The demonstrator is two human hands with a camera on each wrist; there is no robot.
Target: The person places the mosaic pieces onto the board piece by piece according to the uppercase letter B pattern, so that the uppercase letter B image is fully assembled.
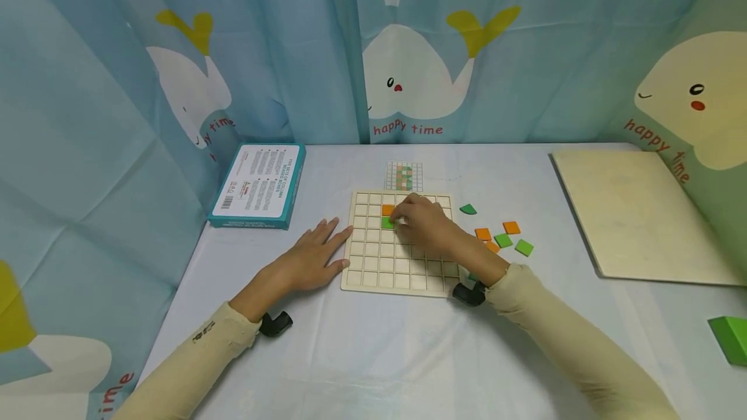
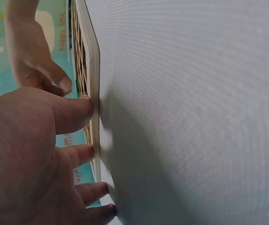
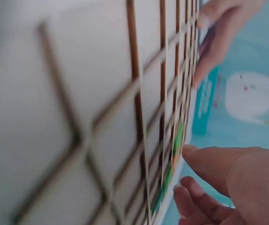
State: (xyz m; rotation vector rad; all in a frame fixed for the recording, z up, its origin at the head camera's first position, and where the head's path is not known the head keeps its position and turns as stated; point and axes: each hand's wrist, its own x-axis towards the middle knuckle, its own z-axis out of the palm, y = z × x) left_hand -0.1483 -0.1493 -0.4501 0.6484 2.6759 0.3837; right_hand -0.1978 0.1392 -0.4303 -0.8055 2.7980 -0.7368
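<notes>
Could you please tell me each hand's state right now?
Left hand: open, touching the edge of the board.
Right hand: over the board; whether it holds anything cannot be told.

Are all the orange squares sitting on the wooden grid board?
No, several orange squares lie on the white table to the right of the wooden grid board.

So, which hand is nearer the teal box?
Left: the left hand lies in front and to the right of the teal box; the right hand is farther, over the board.
</notes>
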